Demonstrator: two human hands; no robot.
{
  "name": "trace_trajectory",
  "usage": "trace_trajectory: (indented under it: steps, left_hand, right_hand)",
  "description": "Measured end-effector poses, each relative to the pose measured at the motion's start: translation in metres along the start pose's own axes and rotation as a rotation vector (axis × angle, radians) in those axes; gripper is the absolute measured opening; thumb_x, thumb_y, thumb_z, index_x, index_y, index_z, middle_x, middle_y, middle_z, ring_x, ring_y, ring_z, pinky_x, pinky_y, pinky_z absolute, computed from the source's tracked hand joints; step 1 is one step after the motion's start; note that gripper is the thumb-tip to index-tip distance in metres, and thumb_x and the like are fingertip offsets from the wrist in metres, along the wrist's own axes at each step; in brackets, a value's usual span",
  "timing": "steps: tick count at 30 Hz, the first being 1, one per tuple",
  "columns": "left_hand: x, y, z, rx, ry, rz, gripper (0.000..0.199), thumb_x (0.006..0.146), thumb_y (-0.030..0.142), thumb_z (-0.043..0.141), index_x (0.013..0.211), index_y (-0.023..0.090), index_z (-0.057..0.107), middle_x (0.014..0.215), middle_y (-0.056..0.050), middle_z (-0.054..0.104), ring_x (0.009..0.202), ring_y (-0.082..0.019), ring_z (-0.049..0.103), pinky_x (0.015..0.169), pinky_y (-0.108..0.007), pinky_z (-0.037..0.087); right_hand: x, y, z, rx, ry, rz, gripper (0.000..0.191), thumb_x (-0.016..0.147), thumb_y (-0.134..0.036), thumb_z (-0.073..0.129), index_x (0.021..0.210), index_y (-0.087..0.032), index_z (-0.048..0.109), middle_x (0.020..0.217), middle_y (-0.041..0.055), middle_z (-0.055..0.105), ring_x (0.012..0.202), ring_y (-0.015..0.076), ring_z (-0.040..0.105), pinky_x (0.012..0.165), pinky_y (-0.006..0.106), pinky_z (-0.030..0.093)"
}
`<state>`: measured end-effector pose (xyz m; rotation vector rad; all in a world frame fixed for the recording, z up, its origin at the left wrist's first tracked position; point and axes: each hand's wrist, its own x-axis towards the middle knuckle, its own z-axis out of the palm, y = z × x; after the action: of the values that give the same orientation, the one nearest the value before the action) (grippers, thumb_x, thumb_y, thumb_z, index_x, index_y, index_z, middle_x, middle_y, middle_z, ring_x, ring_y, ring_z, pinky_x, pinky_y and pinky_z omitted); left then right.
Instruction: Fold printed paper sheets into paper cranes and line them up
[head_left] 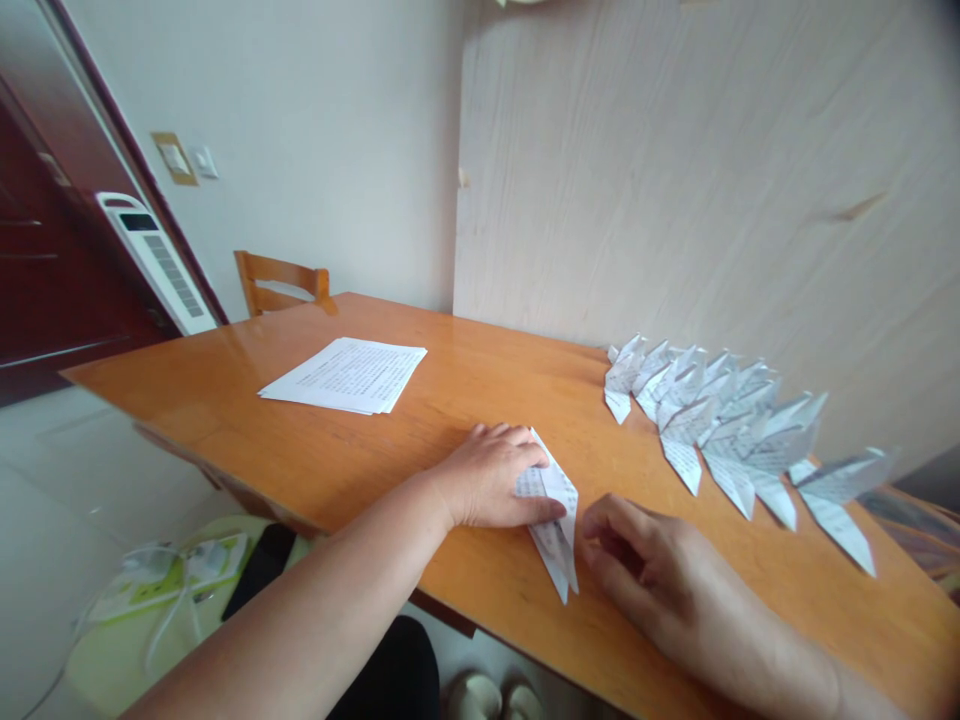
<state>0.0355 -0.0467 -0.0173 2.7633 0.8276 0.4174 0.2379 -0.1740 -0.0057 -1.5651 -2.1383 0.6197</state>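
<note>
A folded printed paper with pointed ends lies near the front edge of the wooden table. My left hand rests on it and holds it down, with the thumb across its middle and the fingers at its upper part, covering some of it. Just right of the paper's edge, my right hand is loosely closed, fingers curled toward the thumb; nothing shows in it, and a small gap seems to separate it from the paper. Several folded paper pieces with upright flaps stand in rows at the right.
A stack of printed sheets lies at the left of the table. Behind it stands a wooden chair. Below left, a stool bears a power strip, cables and a dark phone-like slab. A wall panel borders the table's back.
</note>
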Motion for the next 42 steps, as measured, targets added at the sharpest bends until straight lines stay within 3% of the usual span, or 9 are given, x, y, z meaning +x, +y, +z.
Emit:
trace_trajectory:
  steps: [8, 18, 28, 36, 42]
  left_hand:
    - [0.001, -0.001, 0.007, 0.090, 0.043, 0.010, 0.061, 0.081, 0.076, 0.053, 0.114, 0.026, 0.063, 0.119, -0.009, 0.060, 0.111, -0.031, 0.054, 0.091, -0.044, 0.039]
    - [0.003, -0.002, 0.013, 0.072, 0.077, 0.000, 0.065, 0.077, 0.079, 0.053, 0.111, 0.024, 0.065, 0.117, -0.011, 0.061, 0.112, -0.034, 0.053, 0.094, -0.049, 0.037]
    - [0.004, -0.005, 0.018, 0.052, 0.108, 0.012, 0.072, 0.075, 0.083, 0.048, 0.111, 0.023, 0.066, 0.118, -0.012, 0.061, 0.113, -0.035, 0.052, 0.095, -0.052, 0.037]
    - [0.004, -0.006, 0.019, 0.038, 0.113, 0.006, 0.070, 0.077, 0.082, 0.047, 0.111, 0.024, 0.067, 0.120, -0.012, 0.062, 0.114, -0.035, 0.052, 0.096, -0.053, 0.037]
    - [0.004, -0.008, 0.020, 0.037, 0.115, 0.015, 0.063, 0.082, 0.076, 0.047, 0.110, 0.023, 0.066, 0.119, -0.012, 0.061, 0.113, -0.035, 0.053, 0.094, -0.053, 0.038]
  right_hand:
    - [0.006, 0.001, 0.006, -0.017, 0.084, 0.178, 0.033, 0.099, -0.039, 0.042, 0.073, -0.021, 0.053, 0.068, -0.0016, 0.059, 0.064, 0.0145, 0.054, 0.055, 0.025, 0.038]
    - [0.006, -0.025, 0.015, -0.457, 0.046, 0.310, 0.041, 0.096, -0.043, 0.042, 0.064, -0.022, 0.055, 0.058, -0.0002, 0.062, 0.053, 0.0145, 0.055, 0.053, 0.028, 0.027]
    - [0.012, -0.048, 0.021, -0.784, -0.005, 0.417, 0.039, 0.095, -0.040, 0.042, 0.068, -0.024, 0.064, 0.068, 0.0067, 0.071, 0.061, 0.0216, 0.064, 0.052, 0.030, 0.018]
    - [0.018, -0.056, 0.022, -0.832, -0.064, 0.437, 0.036, 0.093, -0.032, 0.041, 0.071, -0.020, 0.067, 0.076, 0.0117, 0.074, 0.070, 0.0258, 0.069, 0.053, 0.031, 0.021]
    - [0.013, -0.057, 0.024, -0.831, -0.098, 0.479, 0.037, 0.095, -0.035, 0.040, 0.076, -0.019, 0.067, 0.078, 0.0131, 0.075, 0.076, 0.0281, 0.072, 0.055, 0.031, 0.029]
